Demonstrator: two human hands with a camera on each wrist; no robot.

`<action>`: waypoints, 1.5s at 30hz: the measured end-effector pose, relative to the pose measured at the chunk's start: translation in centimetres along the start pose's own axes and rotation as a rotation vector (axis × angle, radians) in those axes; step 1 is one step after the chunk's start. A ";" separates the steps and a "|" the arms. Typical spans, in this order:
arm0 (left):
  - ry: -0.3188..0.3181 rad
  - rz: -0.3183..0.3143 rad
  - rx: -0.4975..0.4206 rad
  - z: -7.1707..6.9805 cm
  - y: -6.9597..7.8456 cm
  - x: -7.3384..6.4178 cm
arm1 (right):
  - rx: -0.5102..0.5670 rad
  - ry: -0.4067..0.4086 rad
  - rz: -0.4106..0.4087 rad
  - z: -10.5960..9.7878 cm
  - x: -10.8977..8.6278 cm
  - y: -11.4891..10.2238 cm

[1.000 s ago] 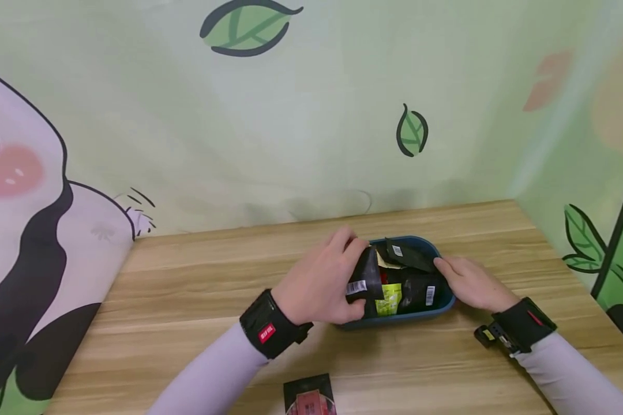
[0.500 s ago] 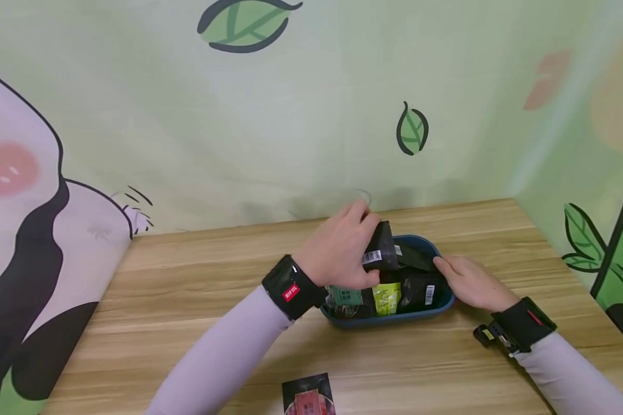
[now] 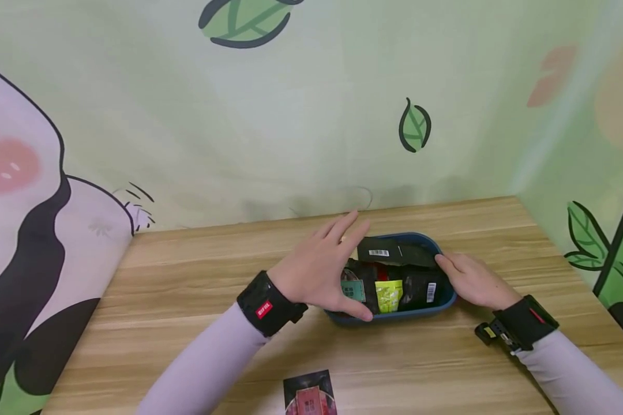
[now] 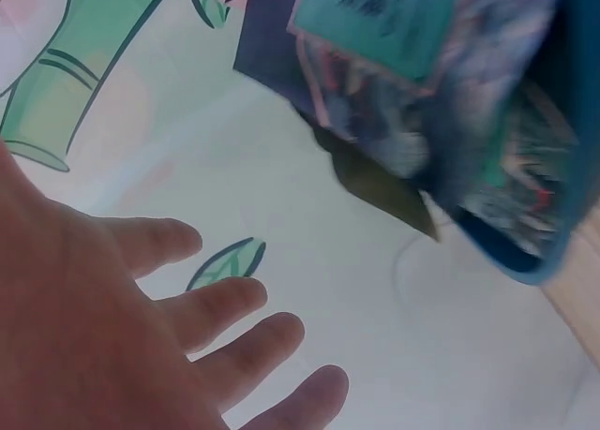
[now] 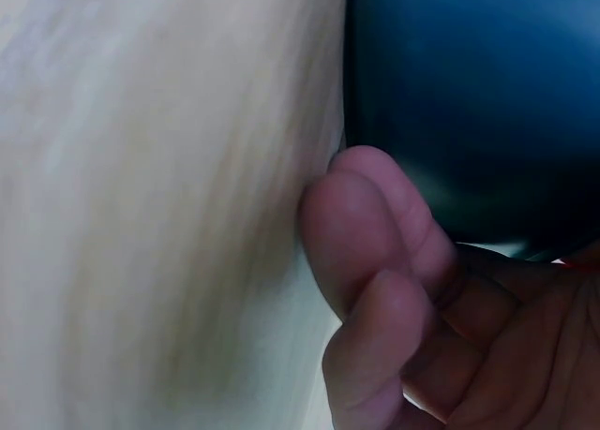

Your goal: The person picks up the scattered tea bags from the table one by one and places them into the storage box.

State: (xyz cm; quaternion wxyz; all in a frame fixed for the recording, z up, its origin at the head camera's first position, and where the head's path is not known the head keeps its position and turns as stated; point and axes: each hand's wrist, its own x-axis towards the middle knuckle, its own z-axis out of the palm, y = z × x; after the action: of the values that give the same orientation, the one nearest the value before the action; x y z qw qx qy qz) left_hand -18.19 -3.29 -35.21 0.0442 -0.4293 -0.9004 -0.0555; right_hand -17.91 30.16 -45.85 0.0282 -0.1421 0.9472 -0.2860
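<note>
A blue oval tub (image 3: pixel 412 314) stands on the table, filled with several small packets. My left hand (image 3: pixel 311 276) is over its left end, fingers spread and thumb apart, holding nothing. The left wrist view also shows those straight fingers (image 4: pixel 225 308) apart from the packets. Along the tub's back lies a black packet (image 3: pixel 394 253) with a barcode. In front are a yellow-green packet (image 3: pixel 389 295), a black packet (image 3: pixel 417 293) and one with a green label (image 3: pixel 354 290). My right hand (image 3: pixel 475 282) grips the tub's right end, thumb at the rim, fingers curled against its outside wall.
A flat black packet with a red label (image 3: pixel 310 396) lies on the wooden table (image 3: pixel 187 288) near the front. A printed cloth (image 3: pixel 311 115) with leaves hangs close behind the table, and more of it rises at both sides.
My left hand lifted a black packet with a barcode toward the tub's back and let it go there. It then drew back left with fingers spread. My right hand stayed put.
</note>
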 end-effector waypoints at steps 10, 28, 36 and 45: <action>0.000 -0.070 -0.016 1.8 -0.4 -7.9 | 0.042 -0.012 -0.012 -0.1 -0.3 0.0; -0.346 -0.222 -0.057 6.1 3.1 -16.4 | 0.021 -0.007 -0.017 -0.1 -0.1 0.0; -0.236 -0.108 0.019 7.6 4.8 -16.9 | 0.017 -0.010 -0.004 0.0 -0.2 0.0; -0.150 -0.059 0.064 8.8 6.0 -16.9 | 0.017 -0.004 -0.008 -0.1 -0.3 -0.2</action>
State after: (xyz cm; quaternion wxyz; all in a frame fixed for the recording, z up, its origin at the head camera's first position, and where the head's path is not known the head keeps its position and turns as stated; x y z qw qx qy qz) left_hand -3.25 -11.30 -45.69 -0.0116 -0.4040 -0.9147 0.0043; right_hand -17.54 30.11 -45.67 0.0302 -0.1464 0.9441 -0.2939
